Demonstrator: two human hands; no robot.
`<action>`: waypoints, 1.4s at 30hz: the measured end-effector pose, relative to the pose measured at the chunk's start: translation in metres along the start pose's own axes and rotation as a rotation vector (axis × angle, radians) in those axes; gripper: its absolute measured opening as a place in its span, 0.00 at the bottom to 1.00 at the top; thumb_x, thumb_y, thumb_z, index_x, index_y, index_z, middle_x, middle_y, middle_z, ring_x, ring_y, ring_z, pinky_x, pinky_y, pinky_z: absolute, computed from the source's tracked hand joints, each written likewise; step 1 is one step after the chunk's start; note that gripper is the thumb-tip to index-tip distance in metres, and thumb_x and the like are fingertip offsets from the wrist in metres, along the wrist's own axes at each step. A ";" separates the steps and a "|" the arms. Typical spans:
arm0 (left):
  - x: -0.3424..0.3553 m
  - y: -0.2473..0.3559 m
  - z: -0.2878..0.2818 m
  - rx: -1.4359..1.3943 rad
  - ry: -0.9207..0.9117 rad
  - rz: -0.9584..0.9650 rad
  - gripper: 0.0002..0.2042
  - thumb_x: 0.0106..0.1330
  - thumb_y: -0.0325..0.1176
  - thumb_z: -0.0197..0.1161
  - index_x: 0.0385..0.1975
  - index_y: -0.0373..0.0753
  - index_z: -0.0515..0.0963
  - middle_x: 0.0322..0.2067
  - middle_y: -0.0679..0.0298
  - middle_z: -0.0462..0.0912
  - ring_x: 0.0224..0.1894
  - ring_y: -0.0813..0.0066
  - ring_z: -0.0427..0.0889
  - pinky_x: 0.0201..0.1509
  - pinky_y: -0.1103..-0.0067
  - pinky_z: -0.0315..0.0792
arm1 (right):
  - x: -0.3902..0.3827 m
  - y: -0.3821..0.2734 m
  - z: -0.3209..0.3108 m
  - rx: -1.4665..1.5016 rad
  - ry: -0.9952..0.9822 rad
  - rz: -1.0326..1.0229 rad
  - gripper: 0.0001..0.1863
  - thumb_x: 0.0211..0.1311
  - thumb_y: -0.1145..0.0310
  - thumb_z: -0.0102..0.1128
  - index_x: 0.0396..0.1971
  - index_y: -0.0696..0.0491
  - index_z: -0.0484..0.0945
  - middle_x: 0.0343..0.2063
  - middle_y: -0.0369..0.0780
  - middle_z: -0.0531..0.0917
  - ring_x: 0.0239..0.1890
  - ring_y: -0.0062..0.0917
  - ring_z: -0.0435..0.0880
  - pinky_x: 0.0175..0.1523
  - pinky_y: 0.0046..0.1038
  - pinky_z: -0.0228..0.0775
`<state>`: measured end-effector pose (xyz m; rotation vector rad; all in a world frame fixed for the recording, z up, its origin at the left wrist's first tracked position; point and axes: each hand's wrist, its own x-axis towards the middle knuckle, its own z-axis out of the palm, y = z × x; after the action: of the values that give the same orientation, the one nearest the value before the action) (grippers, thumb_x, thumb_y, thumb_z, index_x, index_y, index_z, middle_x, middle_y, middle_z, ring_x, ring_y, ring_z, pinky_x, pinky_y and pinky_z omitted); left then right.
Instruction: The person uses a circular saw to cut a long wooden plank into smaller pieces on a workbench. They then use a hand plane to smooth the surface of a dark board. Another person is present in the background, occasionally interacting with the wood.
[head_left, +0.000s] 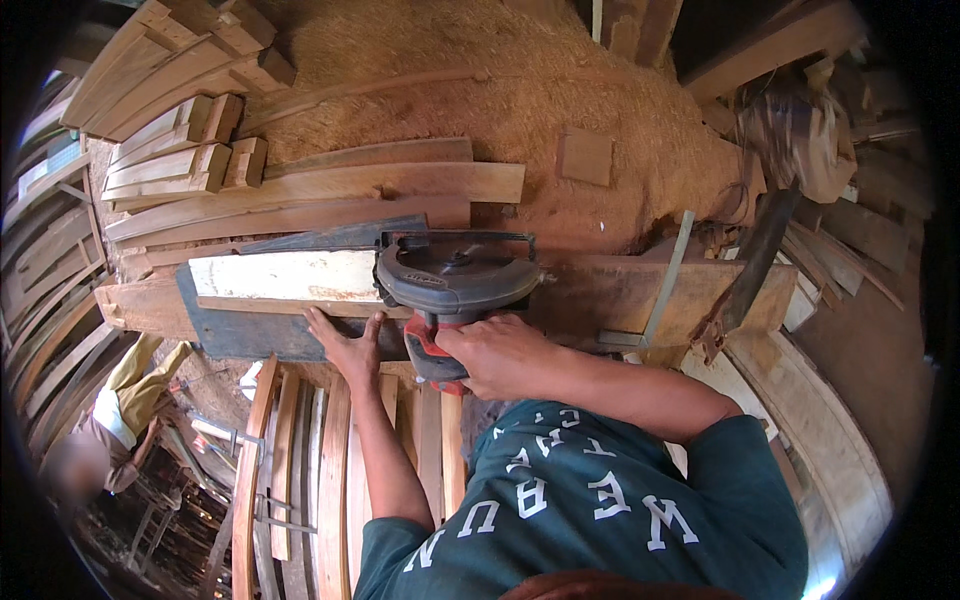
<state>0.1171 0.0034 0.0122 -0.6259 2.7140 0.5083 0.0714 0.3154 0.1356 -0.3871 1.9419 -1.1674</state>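
- The saw (455, 287) sits at the middle of the counter (150, 308), at the right end of the white board (285, 276); its round blade faces the counter's far edge, and its red and black handle points toward the near edge.
- The right hand (502, 357) is closed around the saw's handle, its forearm coming in from the right.
- The left hand (352, 352) is spread wide, thumb and a finger well apart, with their tips at the brown near edge of the white board; the thumb is just beside the saw.
- The white board lies lengthwise on the left half of the counter, over a dark panel (245, 334) that shows along its near side and at its left end.
- A metal square (668, 285) lies toward the counter's right end, one arm reaching across the far edge, well apart from the saw.
- Beyond the far edge, long planks (350, 185) lie side by side on the sawdust-covered floor (400, 110); blocks (228, 160) stand near their left ends, and a square offcut (585, 157) lies farther right.
- Below the near edge, to the left of the shirt (600, 490), more strips (335, 480) lie side by side.
- Past the counter's near left corner, another person (120, 415) is bent over.
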 end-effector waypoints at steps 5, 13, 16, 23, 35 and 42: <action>-0.004 0.003 0.000 0.015 0.006 -0.054 0.64 0.51 0.55 0.83 0.81 0.35 0.45 0.81 0.43 0.44 0.83 0.43 0.42 0.82 0.54 0.47 | 0.004 0.004 0.006 0.007 0.034 -0.019 0.20 0.57 0.65 0.71 0.46 0.56 0.77 0.39 0.52 0.88 0.46 0.55 0.86 0.50 0.53 0.77; -0.001 0.007 -0.002 0.041 -0.022 -0.165 0.67 0.47 0.56 0.84 0.82 0.41 0.44 0.83 0.55 0.43 0.84 0.51 0.40 0.79 0.41 0.43 | 0.011 0.002 0.007 -0.069 0.009 0.023 0.19 0.55 0.67 0.69 0.46 0.54 0.76 0.38 0.54 0.87 0.45 0.55 0.87 0.50 0.54 0.77; -0.002 0.007 -0.004 0.023 -0.021 -0.181 0.67 0.46 0.58 0.84 0.82 0.41 0.44 0.83 0.56 0.42 0.84 0.51 0.41 0.78 0.39 0.42 | 0.016 -0.002 0.013 -0.088 0.043 0.005 0.21 0.54 0.67 0.70 0.47 0.55 0.77 0.37 0.55 0.87 0.45 0.55 0.87 0.50 0.55 0.77; -0.005 -0.004 -0.001 0.054 -0.017 -0.123 0.68 0.48 0.66 0.78 0.82 0.40 0.40 0.83 0.56 0.39 0.84 0.45 0.35 0.76 0.33 0.36 | 0.043 -0.014 0.019 -0.101 0.041 -0.027 0.24 0.53 0.67 0.72 0.51 0.55 0.78 0.38 0.57 0.87 0.46 0.57 0.85 0.51 0.54 0.77; 0.012 -0.082 0.075 0.800 0.317 0.094 0.56 0.62 0.64 0.63 0.82 0.39 0.42 0.84 0.58 0.35 0.84 0.47 0.30 0.73 0.28 0.36 | 0.110 -0.056 0.034 -0.079 0.004 -0.043 0.29 0.55 0.61 0.72 0.55 0.59 0.79 0.44 0.59 0.86 0.51 0.57 0.84 0.56 0.51 0.77; -0.001 -0.044 0.037 0.486 -0.068 0.084 0.52 0.63 0.66 0.59 0.82 0.43 0.47 0.84 0.56 0.36 0.84 0.45 0.30 0.73 0.28 0.37 | 0.150 -0.075 0.042 -0.012 0.031 -0.077 0.26 0.47 0.68 0.72 0.49 0.61 0.80 0.43 0.61 0.86 0.52 0.56 0.85 0.58 0.51 0.77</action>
<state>0.1465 -0.0181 -0.0318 -0.3566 2.6577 -0.1165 0.0001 0.1591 0.1150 -0.4558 1.9770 -1.2176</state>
